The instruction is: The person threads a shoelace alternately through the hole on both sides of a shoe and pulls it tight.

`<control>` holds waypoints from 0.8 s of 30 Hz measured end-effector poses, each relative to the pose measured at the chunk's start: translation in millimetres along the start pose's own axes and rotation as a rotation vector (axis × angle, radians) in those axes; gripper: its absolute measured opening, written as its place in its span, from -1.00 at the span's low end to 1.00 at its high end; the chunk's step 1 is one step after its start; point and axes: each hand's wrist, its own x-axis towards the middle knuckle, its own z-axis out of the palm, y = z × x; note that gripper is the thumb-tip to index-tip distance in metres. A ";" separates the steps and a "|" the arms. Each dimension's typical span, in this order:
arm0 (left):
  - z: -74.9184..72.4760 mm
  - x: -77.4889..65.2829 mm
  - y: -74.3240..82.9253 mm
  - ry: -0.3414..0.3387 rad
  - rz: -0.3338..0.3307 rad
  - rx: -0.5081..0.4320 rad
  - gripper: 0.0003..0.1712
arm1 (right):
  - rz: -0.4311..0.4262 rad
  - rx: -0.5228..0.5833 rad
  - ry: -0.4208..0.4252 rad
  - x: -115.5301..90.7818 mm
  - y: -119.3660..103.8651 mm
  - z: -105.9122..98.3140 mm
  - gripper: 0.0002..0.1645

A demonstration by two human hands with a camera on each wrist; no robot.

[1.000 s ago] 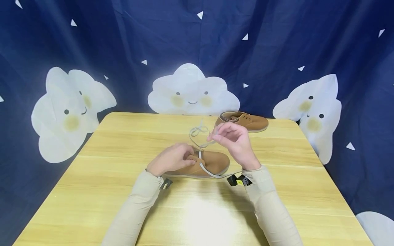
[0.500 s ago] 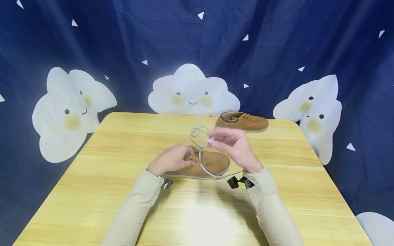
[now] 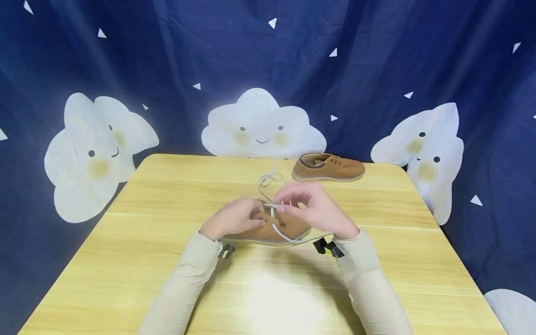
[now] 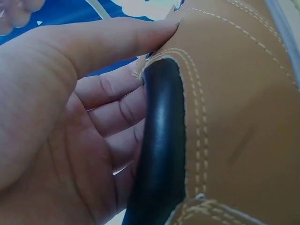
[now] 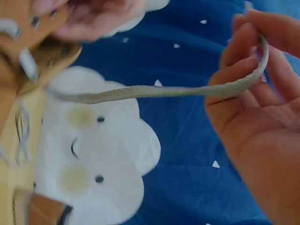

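A brown lace-up shoe (image 3: 294,227) lies on its sole mid-table, toe to the right. My left hand (image 3: 232,217) grips it by the eyelet flap; in the left wrist view the thumb rests on the brown outside, and the other fingers reach behind the black-lined collar (image 4: 161,122). Over the front of the shoe, my right hand (image 3: 314,209) pinches a flat grey shoelace (image 5: 159,91) near its tip. From there the lace stretches to the shoe's eyelets in the right wrist view. One white lace strip crosses the throat, and another length trails over the near side.
A matching brown shoe (image 3: 328,168) stands at the table's back right, its eyelets bare of lace. Behind the worked shoe a loose loop of lace (image 3: 270,178) lies on the wooden table (image 3: 138,260). A dark blue curtain (image 3: 356,70) with white clouds hangs behind.
My right hand has come down and left with the lace tip, from beyond the shoe to just over its throat. The left hand keeps its hold in place.
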 end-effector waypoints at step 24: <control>0.6 -0.2 -2.1 -0.001 0.036 -0.013 -0.78 | 0.076 -0.555 -0.148 11.7 24.7 37.1 -0.81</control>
